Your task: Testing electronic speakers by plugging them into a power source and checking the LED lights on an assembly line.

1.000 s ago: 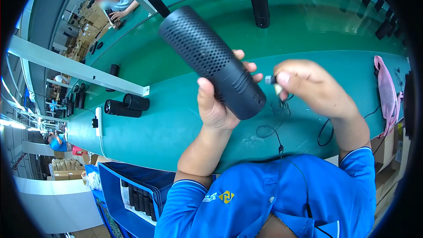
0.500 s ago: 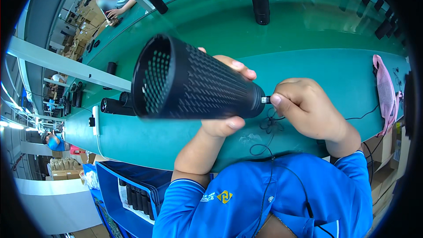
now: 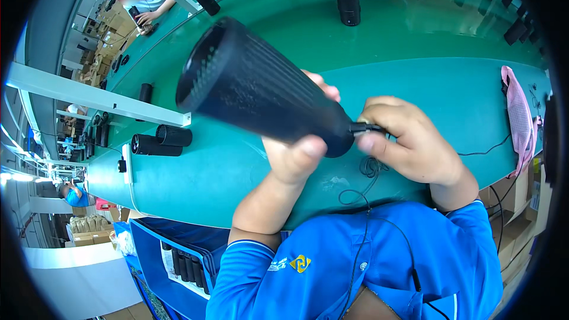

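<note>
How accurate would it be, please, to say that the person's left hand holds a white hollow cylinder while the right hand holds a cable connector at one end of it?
One detail is wrong: the head view shows that the hollow cylinder is black, not white. The left hand does hold it, and the right hand does hold a cable connector at one end.

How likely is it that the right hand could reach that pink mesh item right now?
Probably yes: only a thin black cable shows between the right hand and the pink mesh item, though the hand is busy holding a small black connector.
</note>
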